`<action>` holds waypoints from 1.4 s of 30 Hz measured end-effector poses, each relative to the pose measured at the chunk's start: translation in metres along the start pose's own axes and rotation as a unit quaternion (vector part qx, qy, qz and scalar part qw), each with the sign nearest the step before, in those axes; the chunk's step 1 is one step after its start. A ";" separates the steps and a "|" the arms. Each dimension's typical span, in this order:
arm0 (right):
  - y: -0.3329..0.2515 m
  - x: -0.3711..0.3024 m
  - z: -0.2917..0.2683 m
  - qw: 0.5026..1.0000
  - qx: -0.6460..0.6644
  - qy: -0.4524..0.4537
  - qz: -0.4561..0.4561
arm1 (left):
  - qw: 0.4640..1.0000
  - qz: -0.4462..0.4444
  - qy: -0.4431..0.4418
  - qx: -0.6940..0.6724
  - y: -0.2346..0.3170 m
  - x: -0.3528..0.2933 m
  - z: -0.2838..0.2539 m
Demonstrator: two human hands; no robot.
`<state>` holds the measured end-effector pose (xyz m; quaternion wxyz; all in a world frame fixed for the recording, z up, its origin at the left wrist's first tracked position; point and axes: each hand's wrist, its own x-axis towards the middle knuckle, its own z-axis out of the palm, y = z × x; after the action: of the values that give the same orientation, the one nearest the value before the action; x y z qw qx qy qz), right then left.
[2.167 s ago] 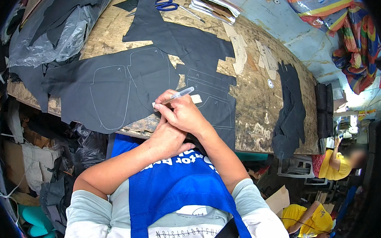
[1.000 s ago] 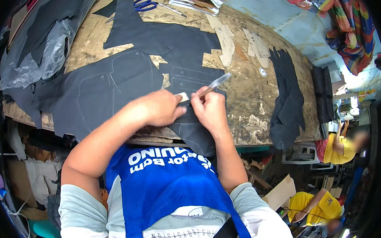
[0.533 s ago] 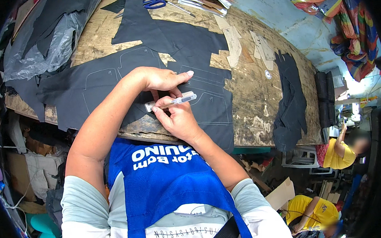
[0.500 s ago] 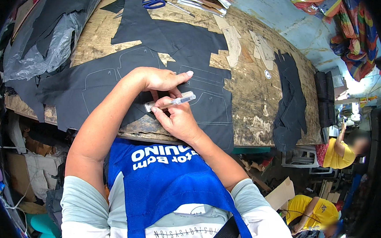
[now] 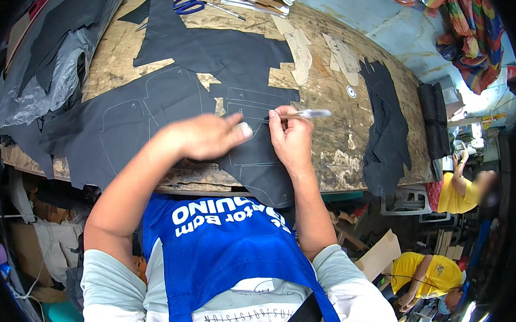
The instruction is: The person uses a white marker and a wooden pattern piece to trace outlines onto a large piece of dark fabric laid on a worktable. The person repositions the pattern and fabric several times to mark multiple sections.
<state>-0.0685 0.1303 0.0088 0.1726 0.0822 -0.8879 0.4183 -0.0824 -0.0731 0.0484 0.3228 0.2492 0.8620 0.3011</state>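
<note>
Black sheet material [image 5: 251, 152] marked with thin pale outlines lies under both my hands on a worn wooden table. My right hand [image 5: 292, 137] is closed round a clear-barrelled pen [image 5: 314, 114], which points left over the sheet's right part. To its left, my left hand [image 5: 205, 136] hovers over or touches the same sheet. Motion blurs its fingers, and I cannot tell whether it holds anything. A second black sheet [image 5: 126, 119] with drawn outlines spreads leftward, partly behind my left forearm.
Blue-handled scissors [image 5: 188, 4] and a slim stick-like tool [image 5: 223, 12] lie at the far edge. Pale card templates [image 5: 298, 53], a small round disc [image 5: 351, 91] and a crumpled black piece [image 5: 384, 128] are rightward. Two people in yellow shirts [image 5: 457, 192] are at right.
My right hand has moved right and slightly up with the pen, away from my left hand. My left hand has dropped lower. The pale strip formerly under my hands no longer shows.
</note>
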 end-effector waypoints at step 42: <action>0.015 -0.001 0.044 0.970 0.234 -0.042 0.048 | 0.992 0.022 0.092 0.084 0.009 -0.086 0.099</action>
<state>-0.0821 0.1062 -0.0286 0.0905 0.0950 -0.7746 0.6186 0.0472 -0.0846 0.0288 0.2133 0.2657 0.9046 0.2562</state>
